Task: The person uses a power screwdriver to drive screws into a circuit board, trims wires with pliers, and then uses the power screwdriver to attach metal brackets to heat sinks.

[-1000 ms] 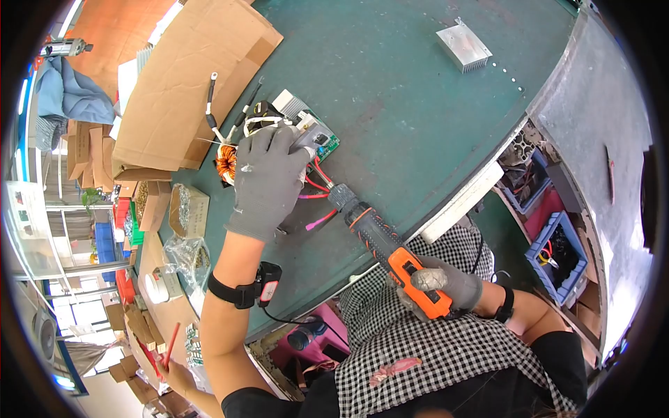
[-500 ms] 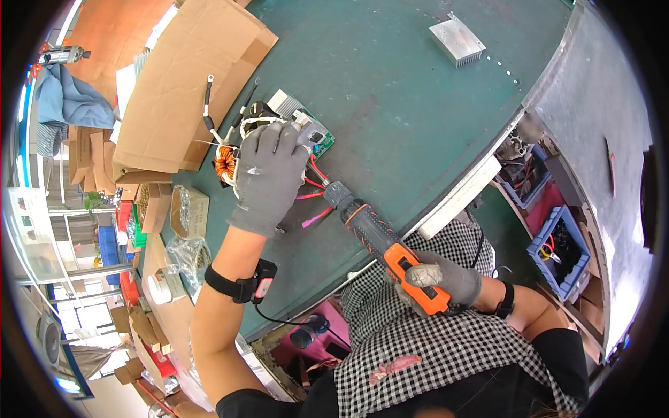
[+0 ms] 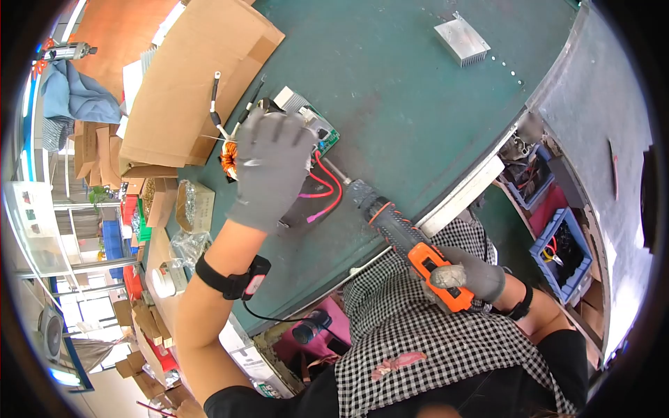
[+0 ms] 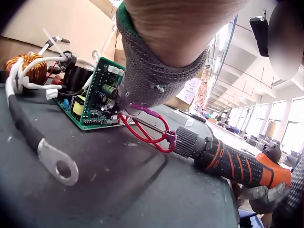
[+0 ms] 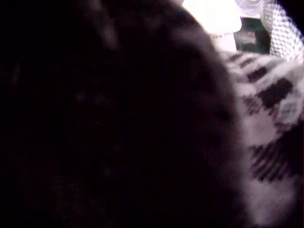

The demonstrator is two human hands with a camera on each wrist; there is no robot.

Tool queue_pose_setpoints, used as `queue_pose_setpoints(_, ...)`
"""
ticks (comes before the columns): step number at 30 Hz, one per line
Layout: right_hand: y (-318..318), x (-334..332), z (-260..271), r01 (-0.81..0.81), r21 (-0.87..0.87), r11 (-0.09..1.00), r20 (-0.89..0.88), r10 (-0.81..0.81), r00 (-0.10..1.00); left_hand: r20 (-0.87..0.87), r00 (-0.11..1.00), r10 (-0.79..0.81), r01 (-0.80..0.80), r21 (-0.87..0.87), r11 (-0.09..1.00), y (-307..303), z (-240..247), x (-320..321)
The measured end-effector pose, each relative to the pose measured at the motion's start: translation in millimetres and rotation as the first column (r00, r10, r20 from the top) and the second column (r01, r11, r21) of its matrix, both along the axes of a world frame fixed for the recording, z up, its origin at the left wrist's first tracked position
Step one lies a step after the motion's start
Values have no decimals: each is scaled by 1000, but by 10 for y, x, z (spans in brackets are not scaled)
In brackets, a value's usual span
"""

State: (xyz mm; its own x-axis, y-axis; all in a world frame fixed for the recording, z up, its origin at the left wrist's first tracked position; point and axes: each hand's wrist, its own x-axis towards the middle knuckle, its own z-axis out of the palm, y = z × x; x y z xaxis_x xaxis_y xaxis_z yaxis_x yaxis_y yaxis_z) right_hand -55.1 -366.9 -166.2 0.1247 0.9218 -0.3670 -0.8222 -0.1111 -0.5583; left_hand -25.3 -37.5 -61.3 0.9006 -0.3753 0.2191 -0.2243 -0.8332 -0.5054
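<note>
In the head view my gloved left hand (image 3: pixel 274 167) lies over a green circuit board (image 3: pixel 330 139) with its fingers bent across the parts; the fingertips are hidden. The board stands on edge in the left wrist view, beside a copper-wound coil (image 4: pixel 31 69). My gloved right hand (image 3: pixel 481 274) grips an orange and black electric screwdriver (image 3: pixel 394 226) by its handle. Its long bit (image 4: pixel 151 125) points at the board's lower part, close to the left hand. Red wires (image 4: pixel 145 139) with purple ends loop around the bit. A cable with a ring terminal (image 4: pixel 64 167) lies in front.
A large cardboard box (image 3: pixel 202 76) stands left of the board on the green table. Farther back is a loose finned heat sink (image 3: pixel 462 40), with several small white pieces (image 3: pixel 504 68) near it. A blue bin (image 3: pixel 561 258) sits below the table at right. The right wrist view is mostly dark.
The electric screwdriver has drawn back to the right, so more of its bit shows. My left hand has shifted slightly over the board, and the red wires have changed their bend.
</note>
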Motion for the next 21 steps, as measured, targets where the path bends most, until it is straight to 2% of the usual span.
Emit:
queue_pose_setpoints(1,-56,33,37,33,-13,999,42,-32,999,-11,995,94,-95,-163,982,-10,58,-36)
queue_pose_setpoints(3,-160,108,111,110,-28,994,133,-105,986,-70,964,258,-260,-465,846,-25,182,-143)
queue_pose_setpoints(4,-223,203,184,87,-70,994,203,-71,977,-56,973,223,-216,-553,805,122,86,-171)
queue_pose_setpoints(7,-218,335,332,286,188,939,435,-341,833,-242,950,196,-301,-546,782,295,-24,-247)
queue_pose_setpoints(8,-259,456,447,239,190,952,517,-304,800,-253,943,215,-316,-483,817,285,-94,-250)
queue_pose_setpoints(9,-334,580,609,207,127,970,497,-243,833,-229,952,201,-291,-487,823,330,-175,-231)
queue_pose_setpoints(11,-375,599,650,259,320,912,417,-380,825,-261,930,258,-356,-466,810,401,-259,-226)
queue_pose_setpoints(12,-343,587,633,390,367,845,404,-523,751,-215,948,234,-315,-538,782,449,-315,-226)
queue_pose_setpoints(13,-341,581,719,434,326,840,386,-537,750,-168,963,209,-268,-602,752,432,-269,-236)
queue_pose_setpoints(14,-347,567,857,481,285,829,367,-558,744,-207,952,226,-307,-642,703,427,-167,-269)
queue_pose_setpoints(17,-473,762,961,463,380,801,305,-581,755,-326,916,233,-388,-866,316,427,116,-208)
queue_pose_setpoints(18,-509,830,976,469,394,790,313,-595,740,-473,853,220,-493,-869,43,402,297,-173)
queue_pose_setpoints(19,-495,878,1012,536,360,763,283,-637,717,-413,897,160,-443,-839,317,471,389,-172)
queue_pose_setpoints(21,-591,1135,863,541,250,803,632,-559,537,-352,936,17,-238,-595,768,642,544,-223)
